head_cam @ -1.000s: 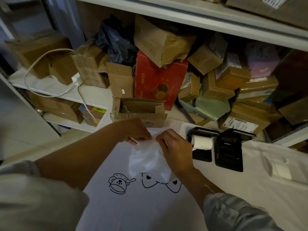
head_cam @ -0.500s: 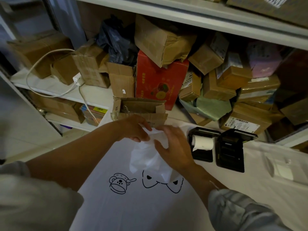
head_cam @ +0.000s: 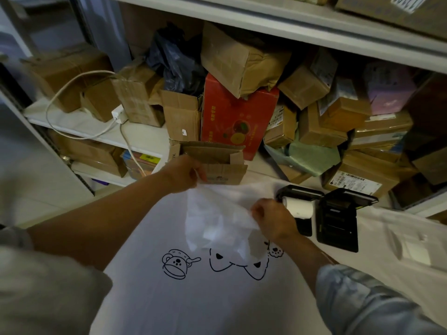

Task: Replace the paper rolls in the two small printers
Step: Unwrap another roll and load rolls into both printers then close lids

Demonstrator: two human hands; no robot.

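Fingers of the left hand (head_cam: 183, 174) pinched the far edge of a thin white bag (head_cam: 217, 221); the right hand (head_cam: 272, 220) pinched its right edge. Right of them, two black printers (head_cam: 337, 222) lay open, a paper roll (head_cam: 300, 207) in the left one.

Plastic bag (head_cam: 217, 221) over the middle of the worktop (head_cam: 193, 305), two printers (head_cam: 319, 216) side by side to its right, paper roll (head_cam: 300, 208) in the left printer, open carton (head_cam: 212, 163) behind the bag, stacked boxes (head_cam: 242, 93) on the shelf (head_cam: 135, 136) behind
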